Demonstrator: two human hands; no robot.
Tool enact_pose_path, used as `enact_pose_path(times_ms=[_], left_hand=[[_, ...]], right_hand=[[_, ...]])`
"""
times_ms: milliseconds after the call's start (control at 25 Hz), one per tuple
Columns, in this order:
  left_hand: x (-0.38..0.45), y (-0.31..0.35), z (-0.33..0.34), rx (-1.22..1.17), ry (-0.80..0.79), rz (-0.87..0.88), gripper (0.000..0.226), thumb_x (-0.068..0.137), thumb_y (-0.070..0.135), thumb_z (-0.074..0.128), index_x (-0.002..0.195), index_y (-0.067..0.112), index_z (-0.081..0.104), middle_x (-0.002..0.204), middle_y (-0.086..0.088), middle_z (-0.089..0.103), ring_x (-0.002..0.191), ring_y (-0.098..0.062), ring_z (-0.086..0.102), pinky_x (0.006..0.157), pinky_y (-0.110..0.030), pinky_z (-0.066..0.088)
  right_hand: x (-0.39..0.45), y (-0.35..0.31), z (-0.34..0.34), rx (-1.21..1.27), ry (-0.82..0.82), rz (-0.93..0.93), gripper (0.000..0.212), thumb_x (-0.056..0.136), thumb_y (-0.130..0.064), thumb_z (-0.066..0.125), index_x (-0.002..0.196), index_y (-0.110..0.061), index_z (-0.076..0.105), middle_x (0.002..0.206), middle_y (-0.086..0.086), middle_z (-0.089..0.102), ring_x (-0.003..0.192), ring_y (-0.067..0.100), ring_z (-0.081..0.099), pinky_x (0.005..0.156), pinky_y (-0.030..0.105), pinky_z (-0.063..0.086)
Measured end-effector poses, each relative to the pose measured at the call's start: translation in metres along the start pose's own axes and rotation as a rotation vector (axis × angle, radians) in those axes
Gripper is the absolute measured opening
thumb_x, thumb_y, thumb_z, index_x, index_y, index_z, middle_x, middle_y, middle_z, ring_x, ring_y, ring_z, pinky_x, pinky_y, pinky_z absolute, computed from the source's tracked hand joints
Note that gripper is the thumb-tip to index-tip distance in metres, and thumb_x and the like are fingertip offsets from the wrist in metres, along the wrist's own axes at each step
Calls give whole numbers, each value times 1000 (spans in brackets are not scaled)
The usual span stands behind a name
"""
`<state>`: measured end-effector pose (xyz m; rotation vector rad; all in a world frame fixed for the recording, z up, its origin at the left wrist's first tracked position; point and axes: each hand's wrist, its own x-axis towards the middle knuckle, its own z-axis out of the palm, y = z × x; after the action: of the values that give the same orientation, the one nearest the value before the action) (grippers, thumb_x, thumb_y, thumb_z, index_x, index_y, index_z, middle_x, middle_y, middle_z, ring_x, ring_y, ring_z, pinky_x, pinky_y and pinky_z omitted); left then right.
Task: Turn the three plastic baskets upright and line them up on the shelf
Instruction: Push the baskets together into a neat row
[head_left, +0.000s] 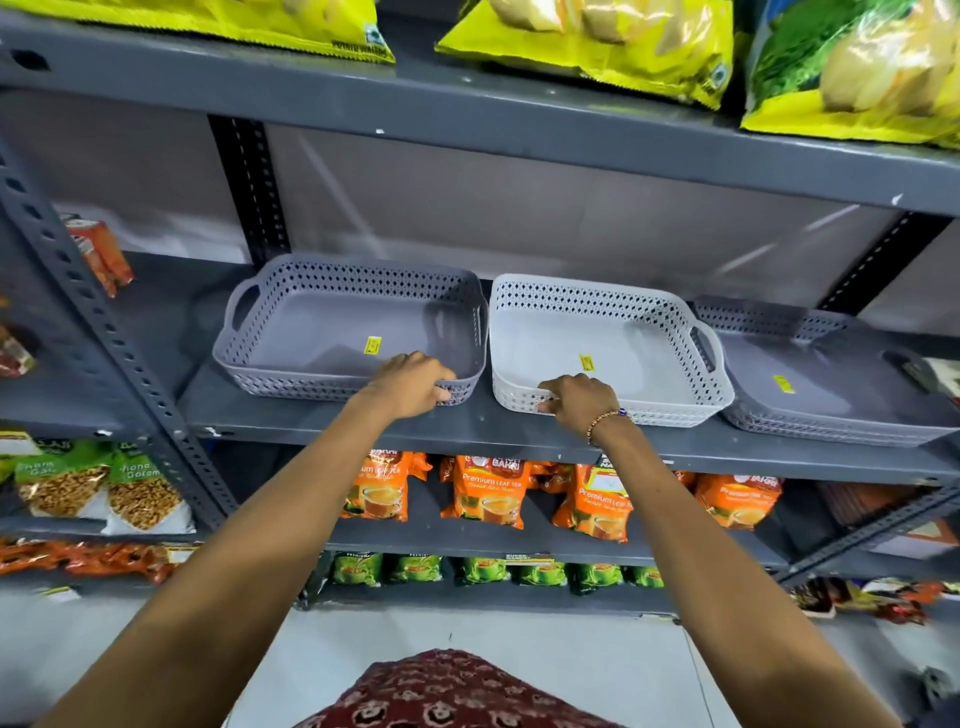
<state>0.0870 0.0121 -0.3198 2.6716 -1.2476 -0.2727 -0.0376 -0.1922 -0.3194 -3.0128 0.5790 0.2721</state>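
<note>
A person's left hand (410, 384) clamps the grey basket's (348, 327) front rim; the right hand (579, 397) grips the white basket (602, 343), touching just beside it, long sides facing forward.

Three baskets (608, 343) fill the shelf (322, 423) side by side; open room above them, bare shelf at left

Grey metal shelving (467, 431) with slotted uprights (104, 322), pale back panel (519, 208) behind it. Yellow chip bags (597, 41) up top, orange tea packs (488, 493) below, green packs (483, 569) under those. Light tiled floor (519, 649), kinda shiny.
</note>
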Motion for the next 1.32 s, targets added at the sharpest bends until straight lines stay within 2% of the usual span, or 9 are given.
enact_pose_path(times_ms=[160, 400, 640, 920, 1040, 1120, 1240, 1320], left_hand=[[8, -6, -8, -29, -15, -9, 23, 93, 18, 60, 114, 16, 69, 111, -18, 70, 110, -35, 62, 90, -40, 50], [-6, -4, -2, -15, -1, 10, 17, 92, 8, 56, 99, 13, 70, 103, -14, 73, 102, -32, 64, 86, -38, 51], [-8, -2, -1, 6, -3, 12, 21, 92, 8, 56, 106, 15, 70, 103, -15, 73, 101, -32, 64, 86, -37, 51], [-6, 0, -9, -18, -29, 22, 16, 94, 11, 57, 103, 11, 70, 103, -17, 72, 100, -34, 64, 74, -32, 44], [-7, 0, -12, -28, -38, 29, 11, 93, 10, 57, 95, 7, 68, 97, -19, 72, 96, -35, 65, 78, -35, 48], [-7, -1, -12, -32, -38, 26, 13, 93, 13, 58, 99, 6, 68, 100, -19, 71, 98, -35, 64, 81, -36, 49], [-6, 3, -12, 65, -50, 1, 24, 94, 25, 59, 112, 10, 65, 111, -17, 69, 110, -33, 61, 91, -38, 46], [-5, 9, -10, 222, -83, -41, 46, 92, 37, 58, 132, 15, 54, 126, -14, 62, 124, -31, 53, 104, -41, 38]], right_hand=[[0, 0, 1, -4, 8, 1, 39, 94, -29, 49, 132, -24, 51, 127, 15, 62, 113, 34, 58, 90, 40, 49], [-1, 0, 2, -6, 16, 4, 38, 94, -29, 50, 131, -23, 52, 124, 15, 64, 111, 34, 59, 88, 39, 49], [0, 0, 3, -5, 23, 8, 38, 92, -26, 52, 130, -22, 52, 124, 15, 64, 113, 35, 58, 89, 38, 49], [0, 0, 3, -1, 21, 9, 36, 93, -26, 51, 128, -21, 54, 122, 15, 64, 111, 34, 59, 87, 36, 48], [0, -1, 2, -3, 6, 18, 36, 93, -27, 51, 128, -21, 53, 123, 14, 64, 112, 34, 59, 87, 36, 48], [1, -1, 0, 7, -33, 27, 40, 92, -29, 52, 130, -20, 51, 129, 14, 61, 116, 33, 56, 92, 37, 47], [2, 0, -13, 154, -164, -8, 55, 85, -35, 62, 135, -17, 46, 142, 10, 49, 128, 30, 46, 106, 38, 39], [-1, -1, -25, 230, -173, -48, 56, 84, -34, 65, 133, -16, 47, 144, 7, 46, 132, 27, 42, 111, 36, 34]])
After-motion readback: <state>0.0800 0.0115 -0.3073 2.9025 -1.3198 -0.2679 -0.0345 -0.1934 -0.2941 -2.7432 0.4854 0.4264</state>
